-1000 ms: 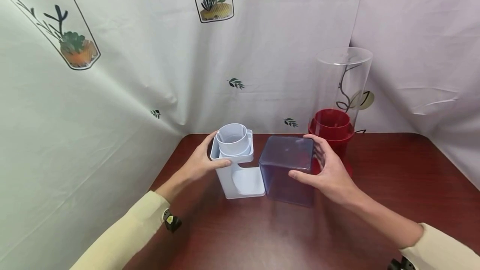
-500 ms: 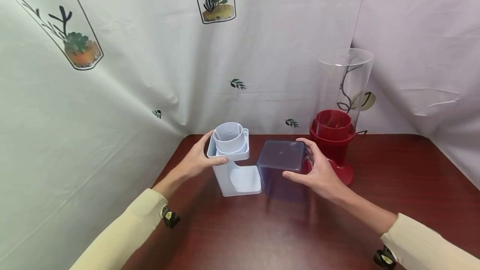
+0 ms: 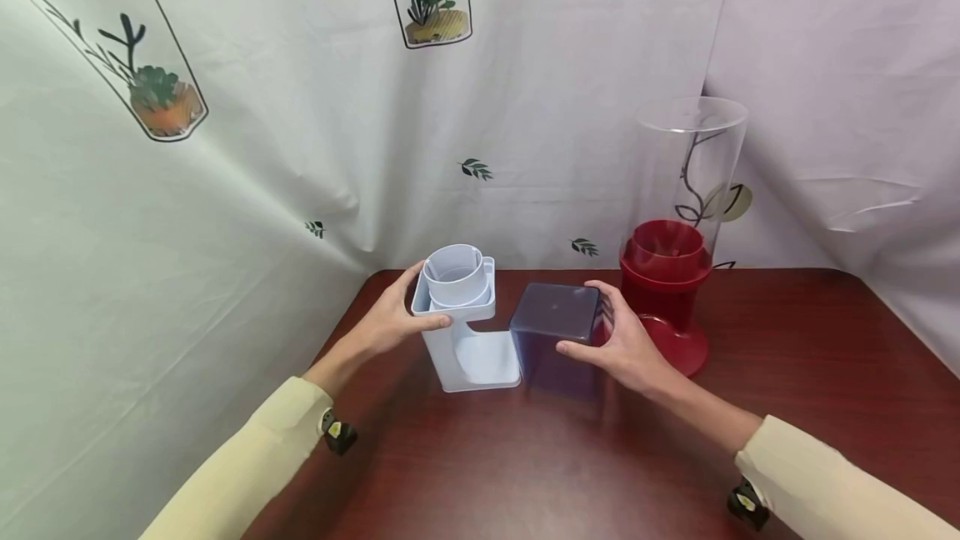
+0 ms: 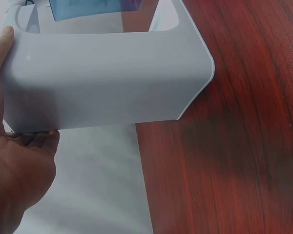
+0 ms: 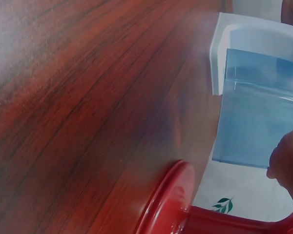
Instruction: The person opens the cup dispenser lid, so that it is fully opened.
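A white plastic dispenser stand [image 3: 450,357] with a round collar on top stands on the table, its foot toward the right. My left hand [image 3: 386,319] grips its upper part, the thumb along the near rim and the fingers behind; the left wrist view shows the fingers curled under the stand's back wall [image 4: 107,78]. Just right of it, my right hand [image 3: 622,344] holds a see-through blue square container [image 3: 557,312] with its closed face up. Its left side overlaps the stand's foot in the right wrist view, where the thumb presses the container's side [image 5: 254,117].
Behind my right hand stands a red dispenser base [image 3: 663,290] with a tall clear cylinder [image 3: 686,165] on top. A white curtain [image 3: 525,107] with plant prints hangs along the back and left edges of the dark red wooden table [image 3: 487,473].
My right hand has moved left and slightly down with the blue container. My left hand has shifted the stand a little left, still gripping it.
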